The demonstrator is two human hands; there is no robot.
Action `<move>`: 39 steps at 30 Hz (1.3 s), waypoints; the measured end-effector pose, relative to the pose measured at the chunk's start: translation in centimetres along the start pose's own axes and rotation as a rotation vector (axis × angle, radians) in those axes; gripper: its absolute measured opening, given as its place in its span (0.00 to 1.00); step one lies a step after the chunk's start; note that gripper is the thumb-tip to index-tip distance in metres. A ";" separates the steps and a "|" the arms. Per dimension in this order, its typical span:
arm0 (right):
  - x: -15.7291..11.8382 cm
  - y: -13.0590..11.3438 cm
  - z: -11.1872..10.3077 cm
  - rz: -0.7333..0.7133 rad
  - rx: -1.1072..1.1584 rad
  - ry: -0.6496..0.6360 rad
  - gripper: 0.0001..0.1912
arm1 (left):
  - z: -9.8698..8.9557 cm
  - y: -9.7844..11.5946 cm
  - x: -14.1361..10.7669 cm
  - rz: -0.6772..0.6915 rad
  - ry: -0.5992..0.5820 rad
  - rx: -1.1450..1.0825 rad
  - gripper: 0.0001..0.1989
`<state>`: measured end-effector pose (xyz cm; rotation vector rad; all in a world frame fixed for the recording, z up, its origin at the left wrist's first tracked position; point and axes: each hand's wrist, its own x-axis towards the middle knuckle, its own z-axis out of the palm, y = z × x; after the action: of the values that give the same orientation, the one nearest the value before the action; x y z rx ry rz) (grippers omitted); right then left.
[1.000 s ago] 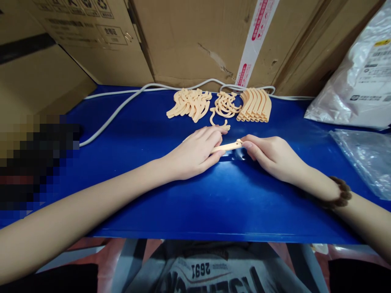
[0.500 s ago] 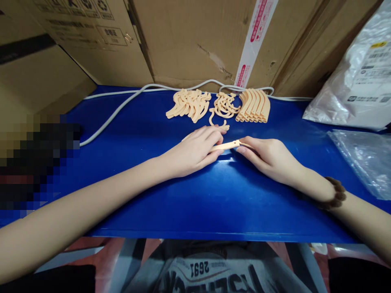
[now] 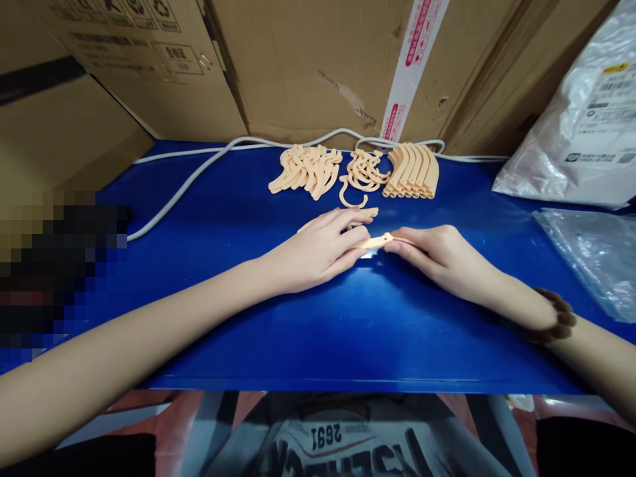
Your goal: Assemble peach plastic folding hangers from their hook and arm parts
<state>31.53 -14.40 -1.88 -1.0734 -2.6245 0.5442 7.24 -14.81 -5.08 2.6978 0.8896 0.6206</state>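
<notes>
Presently, the left hand (image 3: 325,250) is partly closed, pinching the beige holed bar (image 3: 373,243) between thumb and fingers. The bar projects from its fingertips toward the right hand (image 3: 450,257), which is nearly closed on a slender beige strip (image 3: 403,239). Both parts are probably light, smooth plastic; grip the stiffer bar behind its hole, since the strip may flex.

Moderate light throws a white glare on the blue table (image 3: 298,338) just beside the left hand's (image 3: 322,252) fingertips, dim shadow gathers beyond them at far left, and wide-angle distortion stretches the forearms toward the edges.
</notes>
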 end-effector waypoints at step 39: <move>-0.8 -0.1 0.5 -0.284 -0.833 0.191 0.19 | -0.4 0.2 0.0 0.002 -0.076 0.000 0.14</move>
<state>31.79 -15.19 -2.37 -0.8303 -2.7782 -0.7387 7.15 -14.95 -4.62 2.7035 0.8673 0.5149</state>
